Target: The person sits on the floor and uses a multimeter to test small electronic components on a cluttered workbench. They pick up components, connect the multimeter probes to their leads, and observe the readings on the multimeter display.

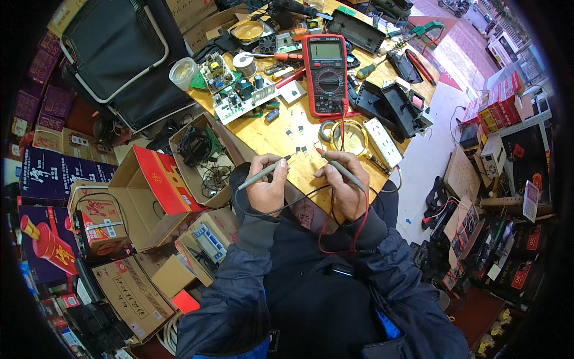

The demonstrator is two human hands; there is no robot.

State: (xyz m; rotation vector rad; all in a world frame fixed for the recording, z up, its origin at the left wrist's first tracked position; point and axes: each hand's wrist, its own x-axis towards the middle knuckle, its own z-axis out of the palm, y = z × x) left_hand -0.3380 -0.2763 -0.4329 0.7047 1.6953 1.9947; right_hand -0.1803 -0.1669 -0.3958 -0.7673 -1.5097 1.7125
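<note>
My left hand (pixel 266 190) is closed around a grey test probe with a black tip (pixel 263 174). In my right hand (pixel 345 190) is a second grey probe with a red tip (pixel 347 173). Both tips point inward over the front edge of the wooden table. Between and just beyond them lie several small black three-legged transistors (pixel 301 128); whether either tip touches a leg I cannot tell. A red and black multimeter (pixel 327 78) lies face up farther back, its display lit. A black lead and a red lead hang below my hands.
Circuit boards (pixel 242 99) cover the table's left side. To the right are a clear amber ring-shaped dish (pixel 348 139), a white power strip (pixel 382 142) and an open black plastic case (pixel 394 107). Open cardboard boxes (pixel 143 209) stand on the left, beside a black folding chair (pixel 113 54).
</note>
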